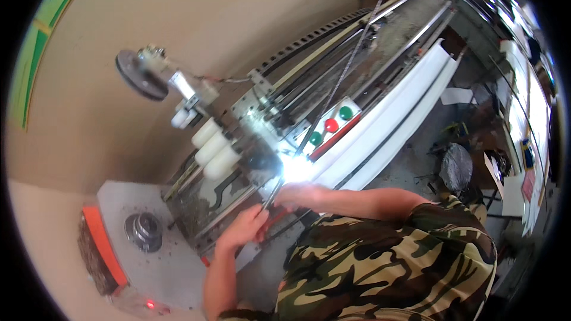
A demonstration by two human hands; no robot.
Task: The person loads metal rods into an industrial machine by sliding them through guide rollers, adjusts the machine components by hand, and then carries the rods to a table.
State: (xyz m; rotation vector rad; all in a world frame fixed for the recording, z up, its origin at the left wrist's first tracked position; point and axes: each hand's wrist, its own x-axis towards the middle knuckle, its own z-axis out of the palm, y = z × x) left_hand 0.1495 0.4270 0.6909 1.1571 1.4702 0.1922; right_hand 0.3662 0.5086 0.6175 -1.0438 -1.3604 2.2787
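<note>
A long thin metal rod (339, 81) slants across the machine, from near my hands up toward the far right. My left hand (245, 226) is closed around its near end, fingers curled. Just beyond it, my right hand (301, 195) lies against the rod with its fingers bent round it; blur and glare soften its outline. A very bright light (297, 168) hides the part of the rod and machine just past my right hand. Close by is a control panel (350, 104) with a red button (331, 125) between two green ones.
White rollers (217, 157) stand on the machine left of the glare, with a dark round disc (141, 75) above them. Long rails (410, 32) and a white curved trough (410, 95) run to the far right. A grey-topped unit (172, 267) with a round metal fitting (143, 232) stands near left.
</note>
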